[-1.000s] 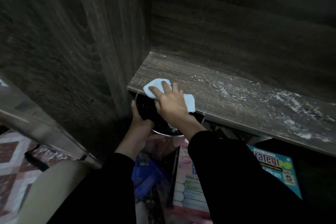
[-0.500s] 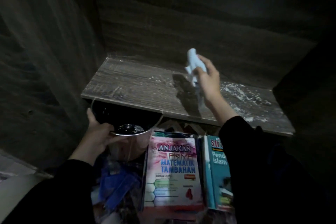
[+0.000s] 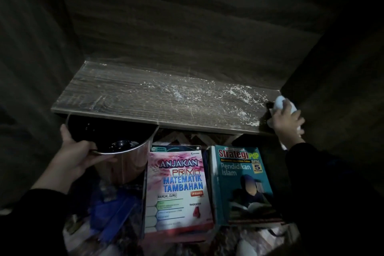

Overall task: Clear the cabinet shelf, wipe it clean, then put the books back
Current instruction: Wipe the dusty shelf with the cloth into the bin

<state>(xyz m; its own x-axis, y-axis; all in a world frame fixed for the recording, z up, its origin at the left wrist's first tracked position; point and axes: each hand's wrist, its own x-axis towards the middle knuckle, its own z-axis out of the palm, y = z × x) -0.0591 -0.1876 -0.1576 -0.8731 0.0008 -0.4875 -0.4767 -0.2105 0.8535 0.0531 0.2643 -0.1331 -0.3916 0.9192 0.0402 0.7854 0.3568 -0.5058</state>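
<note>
Right now the person's right hand point(image 3: 287, 119) grips a pale cloth point(image 3: 280, 103), fingers curled round it. The wad is bunched up & pressed at the far right end of the cabinet shelf point(image 3: 145, 97), by the front corner. The shelf is bare of books. White dust point(image 3: 243, 97) lies just left of the cloth and runs on leftward along the board, thickest near the cloth, thinner further off. The left hand point(image 3: 76, 151) holds a steel pot point(image 3: 124, 164) by the rim, fingers curled over the lip. The pot mouth sits just below the shelf's front edge, well left of the cloth hand. Two books, a maths book point(image 3: 178, 189) & a teal book point(image 3: 243, 183), lie flat below the shelf, between the two hands and nearer the person.

Step in hand, as judged: wiping, w/ the pot as catcher. To do it well:
- Flatten the cloth so more of it meets the wood.
- Start tight in the corner beside the cloth, then drag leftward in one long stroke toward the pot hand. Scrubbing back & forth would only spread the grit.
- Hold the pot rim against the shelf edge so nothing drops onto the books underneath.
- Give the back strip of the board, beyond the cloth, its own pass.

Light pressure is prob. enough. The dust looks loose, though in this dim light one can't tell if some is stuck on.
</note>
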